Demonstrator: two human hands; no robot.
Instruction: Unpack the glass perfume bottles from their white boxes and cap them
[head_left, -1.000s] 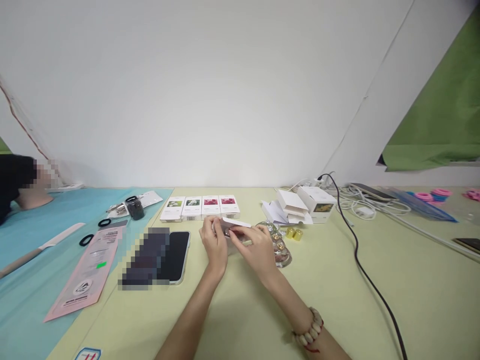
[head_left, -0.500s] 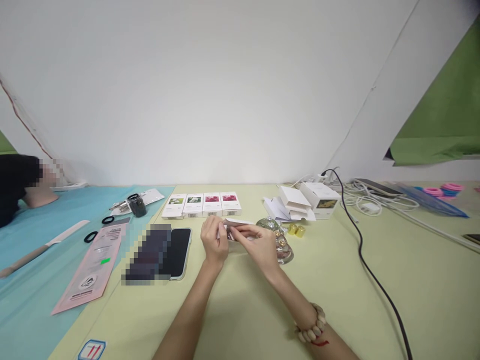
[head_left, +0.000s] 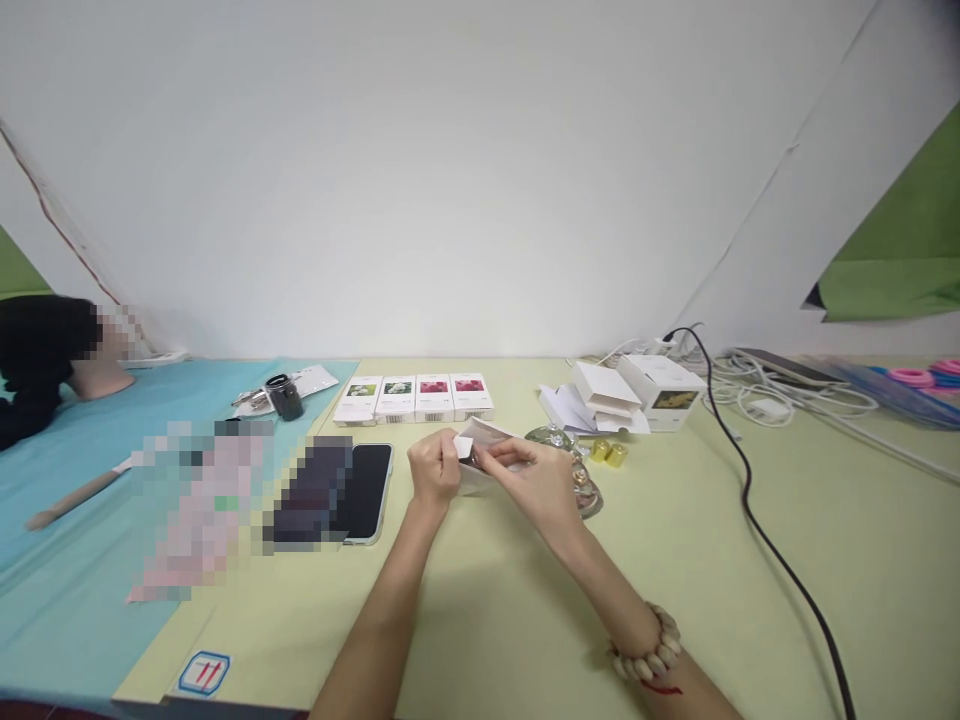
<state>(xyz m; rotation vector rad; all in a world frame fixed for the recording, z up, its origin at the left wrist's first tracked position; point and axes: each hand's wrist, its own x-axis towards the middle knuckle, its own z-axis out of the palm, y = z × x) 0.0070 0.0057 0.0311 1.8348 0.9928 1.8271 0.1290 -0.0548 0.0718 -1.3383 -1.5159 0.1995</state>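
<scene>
My left hand (head_left: 433, 472) is closed around a small white cardboard box (head_left: 484, 433), gripping its left side. The box has its top flaps raised. My right hand (head_left: 538, 488) reaches in from the right, its thumb and fingertips pressed together at the box's mouth. A small dark bit shows by those fingertips, too hidden to name. Just beyond my right hand lies a shiny clear tray (head_left: 589, 492) with gold-coloured pieces, partly covered by the hand. Two small yellow-gold cylinders (head_left: 609, 453) stand next to it.
Several flower-picture boxes (head_left: 415, 400) line up at the back. Opened white cartons (head_left: 600, 397) stand back right, near tangled white cables (head_left: 769, 395) and a black cable (head_left: 739, 455). A phone (head_left: 369, 495) lies left. On the blue cloth (head_left: 67, 560) are a black jar (head_left: 285, 397) and a mannequin head (head_left: 105, 370).
A white flap now stands up at the box's mouth beside my left fingers. My right fingertips have stayed at the opening. The whole view has shifted slightly.
</scene>
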